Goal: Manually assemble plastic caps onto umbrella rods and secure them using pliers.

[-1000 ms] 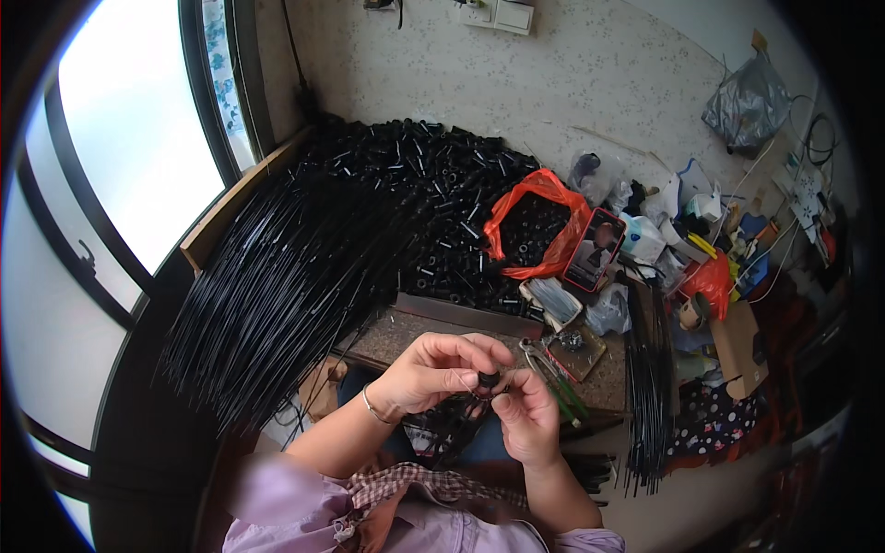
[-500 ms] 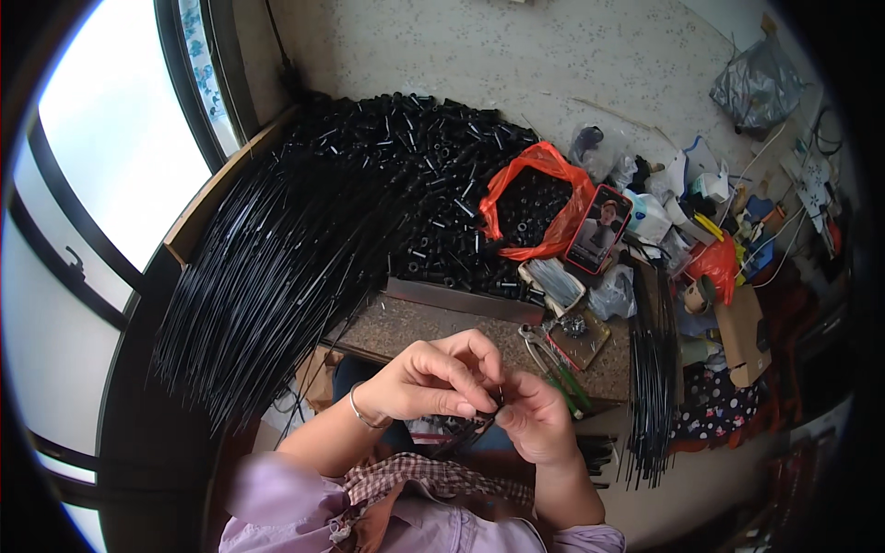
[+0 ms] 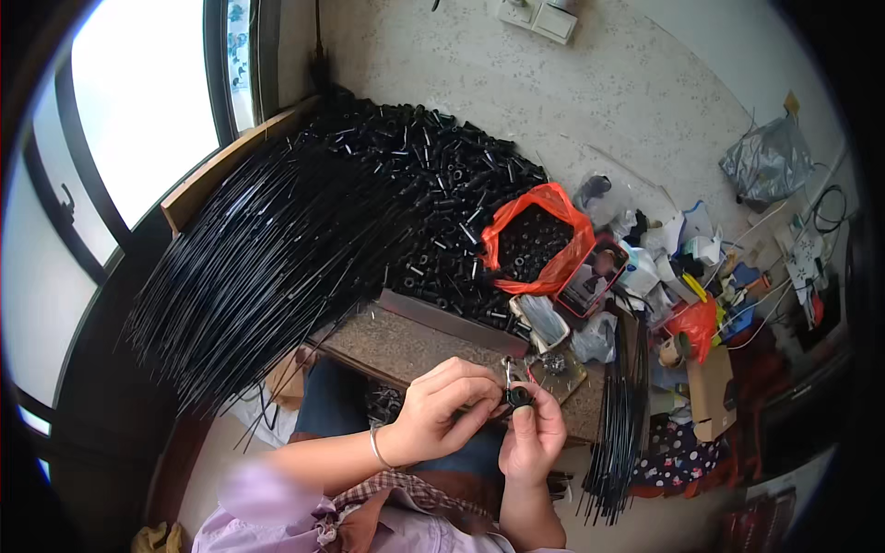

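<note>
Compared with half a second ago, the view has swung: more of the pale patterned wall [image 3: 516, 88] shows along the top. The speckled brown tabletop [image 3: 396, 339] appears more tilted; its load lies in the same arrangement.

The broad sheaf of long, thin black strands [image 3: 249, 267] remains at the left, overhanging the edge. Behind it and to its right, the heap of short black cylindrical parts [image 3: 438, 175] shows no visible change. The open red plastic bag [image 3: 562, 200], holding small black pieces, stays at the heap's right, with the red-edged phone [image 3: 593, 278] beside it.

Left hand [image 3: 447, 410]: bent, fingers drawn narrow, tips at the left side of the piece described below; whether they grip it cannot be told.

Right hand [image 3: 535, 438]: now more open to view, thumb upright, its fingers holding the piece between thumb and forefinger.

Pliers [image 3: 508, 369]: only the metal end shows just above the hands; the handles, visible earlier, are now hidden.

Small round black piece with a central hole [image 3: 520, 397]: largely covered earlier, it now shows its round face between the hands, in front of the tabletop's near edge.
</note>
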A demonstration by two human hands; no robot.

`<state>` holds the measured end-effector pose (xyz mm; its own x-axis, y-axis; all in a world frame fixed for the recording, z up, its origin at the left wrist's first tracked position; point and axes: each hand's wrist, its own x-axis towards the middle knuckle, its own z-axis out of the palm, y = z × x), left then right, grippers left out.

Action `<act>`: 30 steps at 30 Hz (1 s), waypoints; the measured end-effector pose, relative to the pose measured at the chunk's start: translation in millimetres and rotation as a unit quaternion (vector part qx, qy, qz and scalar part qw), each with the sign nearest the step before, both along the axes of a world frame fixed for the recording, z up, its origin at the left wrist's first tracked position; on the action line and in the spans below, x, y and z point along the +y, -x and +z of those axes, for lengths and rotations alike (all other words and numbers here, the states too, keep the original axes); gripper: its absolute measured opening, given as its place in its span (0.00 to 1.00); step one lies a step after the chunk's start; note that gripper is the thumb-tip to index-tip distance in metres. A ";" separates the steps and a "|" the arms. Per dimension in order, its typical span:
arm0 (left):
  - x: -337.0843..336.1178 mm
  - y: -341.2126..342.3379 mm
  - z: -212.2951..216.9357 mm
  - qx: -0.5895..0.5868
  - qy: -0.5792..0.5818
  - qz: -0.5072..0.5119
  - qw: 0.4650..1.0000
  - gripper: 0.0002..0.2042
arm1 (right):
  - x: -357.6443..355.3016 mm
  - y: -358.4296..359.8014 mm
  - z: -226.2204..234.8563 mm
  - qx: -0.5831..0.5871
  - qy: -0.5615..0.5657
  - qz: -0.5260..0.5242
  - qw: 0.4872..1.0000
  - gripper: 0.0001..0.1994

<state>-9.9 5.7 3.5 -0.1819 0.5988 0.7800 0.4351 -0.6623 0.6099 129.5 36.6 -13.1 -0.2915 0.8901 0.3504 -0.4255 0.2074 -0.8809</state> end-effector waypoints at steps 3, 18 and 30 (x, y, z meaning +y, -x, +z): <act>0.0 3.5 0.7 -0.014 0.035 -0.035 0.999 0.08 | -3.4 0.0 -3.3 0.008 0.004 0.009 1.000 0.15; -14.8 1.4 -1.0 -0.040 0.084 -0.092 0.991 0.19 | 6.7 -13.6 1.9 -0.013 -0.032 0.097 0.995 0.11; -22.9 0.2 -9.0 -0.069 0.211 -0.386 0.895 0.26 | 2.8 -6.8 15.2 -0.007 0.211 0.249 0.945 0.30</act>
<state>-10.1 -17.2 -5.5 0.3364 0.8238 0.4563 -0.1530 -0.4303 0.8896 136.3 39.4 2.1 -0.7133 0.7008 -0.0111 -0.3662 -0.3861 -0.8466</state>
